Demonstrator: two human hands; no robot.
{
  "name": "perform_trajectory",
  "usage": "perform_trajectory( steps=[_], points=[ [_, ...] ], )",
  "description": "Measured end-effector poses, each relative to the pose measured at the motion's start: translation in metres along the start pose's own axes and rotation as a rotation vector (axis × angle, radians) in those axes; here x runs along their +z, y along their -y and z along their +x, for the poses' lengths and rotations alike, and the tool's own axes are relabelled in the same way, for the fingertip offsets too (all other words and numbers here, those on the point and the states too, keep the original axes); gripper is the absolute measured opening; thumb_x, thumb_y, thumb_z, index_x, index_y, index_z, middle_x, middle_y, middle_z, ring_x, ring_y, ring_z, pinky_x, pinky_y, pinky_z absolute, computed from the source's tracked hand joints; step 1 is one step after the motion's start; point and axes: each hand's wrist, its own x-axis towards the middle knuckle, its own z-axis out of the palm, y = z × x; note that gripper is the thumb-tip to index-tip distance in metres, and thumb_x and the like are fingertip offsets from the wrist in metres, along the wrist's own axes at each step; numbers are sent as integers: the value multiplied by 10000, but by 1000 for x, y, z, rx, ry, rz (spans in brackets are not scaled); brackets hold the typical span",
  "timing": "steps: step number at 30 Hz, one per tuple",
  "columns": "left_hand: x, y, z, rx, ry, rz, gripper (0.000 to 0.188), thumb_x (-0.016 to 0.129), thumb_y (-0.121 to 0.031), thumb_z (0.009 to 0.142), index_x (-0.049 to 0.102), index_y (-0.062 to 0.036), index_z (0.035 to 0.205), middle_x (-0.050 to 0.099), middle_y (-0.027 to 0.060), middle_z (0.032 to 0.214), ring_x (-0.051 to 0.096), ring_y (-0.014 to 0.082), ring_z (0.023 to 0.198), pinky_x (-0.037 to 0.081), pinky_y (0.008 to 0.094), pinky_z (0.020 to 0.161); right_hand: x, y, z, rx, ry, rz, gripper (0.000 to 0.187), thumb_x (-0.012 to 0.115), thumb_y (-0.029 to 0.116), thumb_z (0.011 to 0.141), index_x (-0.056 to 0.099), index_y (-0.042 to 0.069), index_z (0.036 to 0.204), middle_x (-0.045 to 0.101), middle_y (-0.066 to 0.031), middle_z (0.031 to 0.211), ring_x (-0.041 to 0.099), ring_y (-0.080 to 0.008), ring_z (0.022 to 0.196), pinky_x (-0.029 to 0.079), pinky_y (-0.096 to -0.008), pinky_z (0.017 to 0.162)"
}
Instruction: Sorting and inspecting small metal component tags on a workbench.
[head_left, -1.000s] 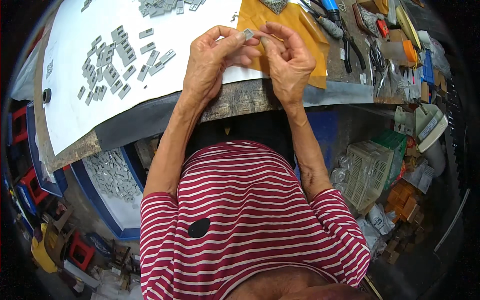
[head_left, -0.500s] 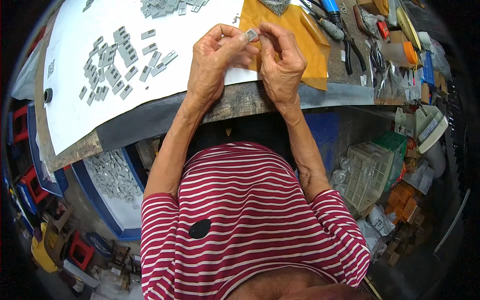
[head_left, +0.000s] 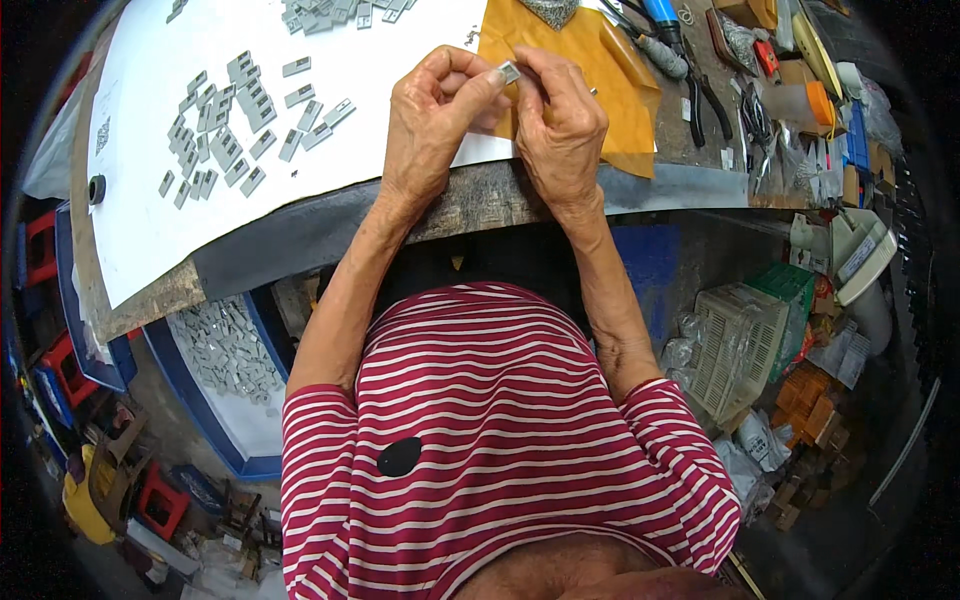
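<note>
Between the thumb and finger of my left hand (head_left: 432, 125) is a small grey rectangular piece (head_left: 509, 72) with a window-like recess. My right hand (head_left: 562, 125) is closed right beside that piece, its fingertips bent toward it. A small metallic end (head_left: 593, 91) shows past the knuckles of my right hand; what it belongs to is hidden. To the left, many similar grey pieces (head_left: 228, 150) lie scattered on a white sheet (head_left: 300, 200), and another heap of grey pieces (head_left: 340, 14) lies at its far edge.
Under my right hand lies a yellow-orange sheet (head_left: 628, 140), with a bag of small metal parts (head_left: 548, 10) at its far end. Black-handled pliers (head_left: 705, 95) and a blue-handled tool (head_left: 662, 14) lie to the right. A blue tray (head_left: 245, 425) of grey pieces stands below the table.
My right hand has turned slightly and shifted a little left and down. The grey piece has tilted, and a small metallic end now shows behind the right knuckles.
</note>
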Motion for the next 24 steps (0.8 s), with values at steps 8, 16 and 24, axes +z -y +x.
perform_trajectory(
  steps=[8, 16, 24],
  points=[
    [0, 0, 0, 43, -5, 84, 192, 586, -176, 816, 557, 5, 873, 598, 42, 671, 565, 71, 633, 467, 194, 583, -4, -2, -1, -46, 54, -6, 169, 565, -50, 762, 589, -26, 927, 613, -141, 860, 617, -237, 772, 484, -282, 658],
    [-2, 3, 0, 6, 2, 34, 215, 586, -198, 824, 558, 8, 879, 603, 51, 665, 566, 73, 618, 479, 199, 574, -4, -3, -2, 1, 68, 43, 101, 540, -63, 753, 540, -28, 848, 562, -158, 791, 573, -314, 713, 462, -345, 606],
    [-4, 4, 1, -30, 39, -49, 171, 545, -156, 860, 528, 6, 910, 632, 126, 807, 561, 104, 618, 465, 212, 576, -6, -11, -2, 203, 116, 65, 97, 537, -10, 810, 582, -16, 897, 610, -102, 796, 598, -164, 692, 469, -258, 609]
  ],
)
